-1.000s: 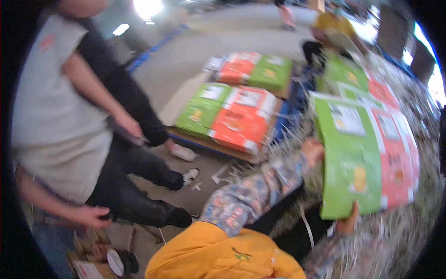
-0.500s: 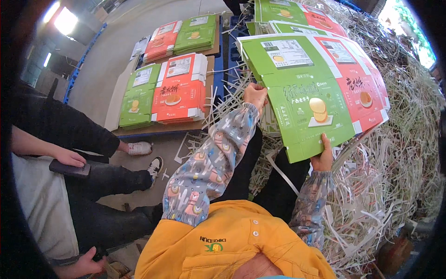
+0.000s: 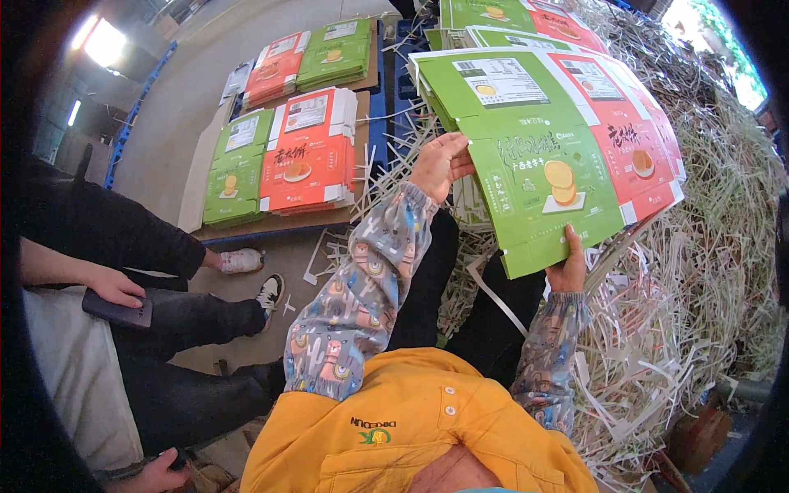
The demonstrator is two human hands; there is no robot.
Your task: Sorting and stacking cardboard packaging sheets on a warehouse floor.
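A printed sheet of green (image 3: 546, 131) and red (image 3: 633, 156) flat carton blanks tilts in front of me, with pictures of round cakes on it. Pinched fingers of my left hand (image 3: 442, 167) meet its left edge; their tips are partly hidden there. My right hand (image 3: 569, 261) grips the near edge, thumb on the printed face and the other fingers out of sight underneath. More sheet edges show below its right side, but how many layers I hold is hidden. Behind it lies a stack of similar green and red sheets (image 3: 493, 12).
Stacks of green blanks (image 3: 238, 168) and red blanks (image 3: 308, 152) sit on a cardboard-covered blue pallet at the left. Shredded paper strips (image 3: 699, 246) heap up on the right. A person beside me on the left holds a dark phone-like object (image 3: 117, 308).
My left hand has shifted a little left along the sheet's edge, its back turned more into view. The right hand keeps its grip. The whole view has moved slightly.
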